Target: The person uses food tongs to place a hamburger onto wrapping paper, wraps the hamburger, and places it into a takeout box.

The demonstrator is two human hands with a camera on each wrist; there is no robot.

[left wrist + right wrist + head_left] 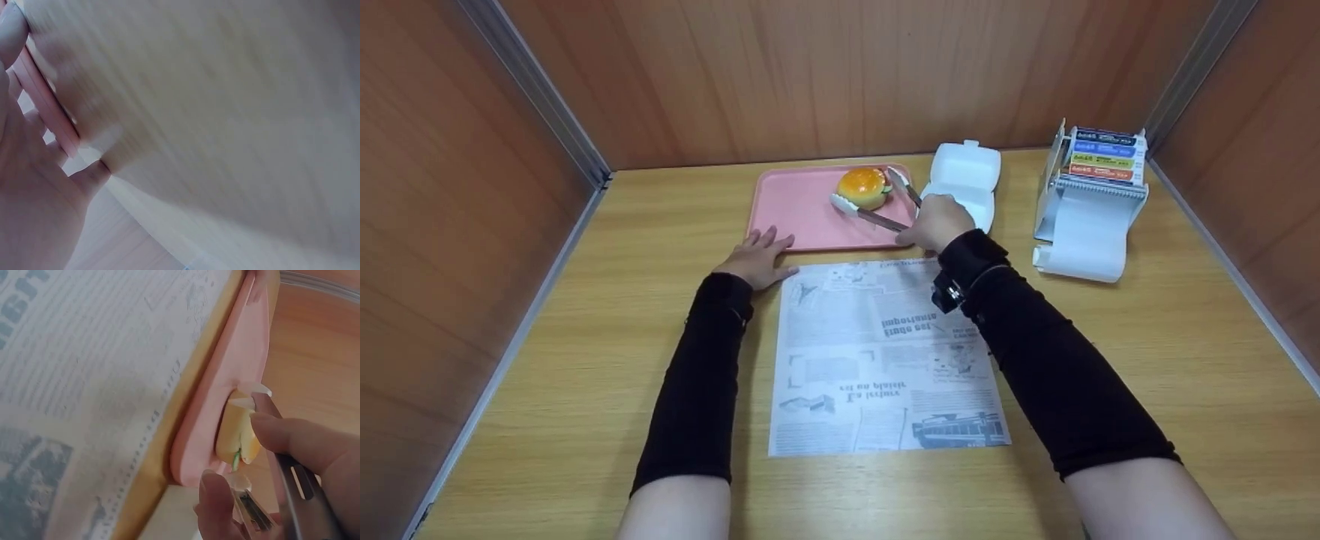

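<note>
My right hand grips a pair of metal tongs with pale tips. The tongs are spread, one tip on each side of a toy hamburger on the pink tray. In the right wrist view, thumb and finger lie along the two arms of the tongs, and green filling shows at the side of the hamburger. My left hand rests with fingers spread on the tray's near left corner. In the left wrist view its fingers reach over the tray's edge.
A sheet of newsprint-patterned paper lies flat in front of the tray. Beyond my right hand sits an open white foam box. At the right stands a dispenser with a white roll hanging out. Wooden panels wall the table in.
</note>
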